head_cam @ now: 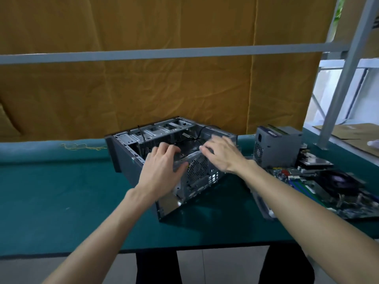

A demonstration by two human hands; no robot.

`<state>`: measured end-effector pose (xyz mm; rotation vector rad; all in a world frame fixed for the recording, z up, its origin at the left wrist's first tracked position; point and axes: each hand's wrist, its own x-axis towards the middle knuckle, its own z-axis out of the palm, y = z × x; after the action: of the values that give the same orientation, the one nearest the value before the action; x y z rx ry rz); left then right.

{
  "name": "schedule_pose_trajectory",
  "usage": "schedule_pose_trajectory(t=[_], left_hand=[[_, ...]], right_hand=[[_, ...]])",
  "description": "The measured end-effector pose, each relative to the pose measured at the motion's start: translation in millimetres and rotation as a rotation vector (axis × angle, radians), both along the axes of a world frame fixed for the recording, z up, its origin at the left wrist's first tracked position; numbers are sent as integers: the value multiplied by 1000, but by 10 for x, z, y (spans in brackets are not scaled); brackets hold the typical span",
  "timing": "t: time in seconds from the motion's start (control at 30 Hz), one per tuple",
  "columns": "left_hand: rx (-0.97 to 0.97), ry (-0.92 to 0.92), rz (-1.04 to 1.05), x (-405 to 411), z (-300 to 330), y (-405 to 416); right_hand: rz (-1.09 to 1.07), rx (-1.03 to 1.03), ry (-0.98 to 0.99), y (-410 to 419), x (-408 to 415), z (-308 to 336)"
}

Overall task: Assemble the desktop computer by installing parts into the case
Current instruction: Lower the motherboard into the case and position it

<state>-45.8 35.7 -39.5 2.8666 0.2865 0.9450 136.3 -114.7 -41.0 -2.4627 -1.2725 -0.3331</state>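
Lying on its side on the green table point(61, 201), the open computer case point(127, 158) runs its long axis from near right to far left, its perforated rear panel toward the camera. Right of it stand a power supply point(276, 144) and, nearer, a motherboard point(303, 185). The left hand point(162, 167) grips the rear edge; the right hand point(221, 154) rests flat, fingers spread, blurred.

A makeshift workshop: a green cloth-covered workbench point(61, 191), a wrinkled mustard-yellow fabric backdrop point(164, 89), grey metal shelving frame point(346, 68), flattened brown cardboard point(352, 134).
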Motion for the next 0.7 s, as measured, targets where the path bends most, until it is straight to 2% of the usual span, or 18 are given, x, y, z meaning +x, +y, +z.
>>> schedule_pose_trajectory(t=[0.1, 0.2, 0.3, 0.37, 0.4, 0.5, 0.57, 0.63, 0.7], left_hand=[[26, 119, -51, 51, -32, 214], [-58, 169, -111, -37, -4, 362], [-256, 193, -224, -152, 83, 511], [-433, 144, -288, -131, 173, 591], [-462, 111, -275, -62, 218, 628], [-352, 72, -133, 347, 284, 752], [-259, 166, -6, 690, 289, 851], [-145, 263, 94, 991, 268, 983], [-52, 314, 122, 1231, 227, 1120]], right_hand=[[14, 37, 52, -26, 18, -17], [17, 58, 25, -82, -63, -26], [45, 49, 46, -252, -160, -42], [55, 113, 124, -315, -157, 34], [53, 149, 155, -322, -118, 81], [-5, 135, 278, -315, 108, 207], [-66, 241, 407, -301, 359, 263], [-196, 316, 454, -258, 641, 310], [-276, 173, 542, -179, 867, 354]])
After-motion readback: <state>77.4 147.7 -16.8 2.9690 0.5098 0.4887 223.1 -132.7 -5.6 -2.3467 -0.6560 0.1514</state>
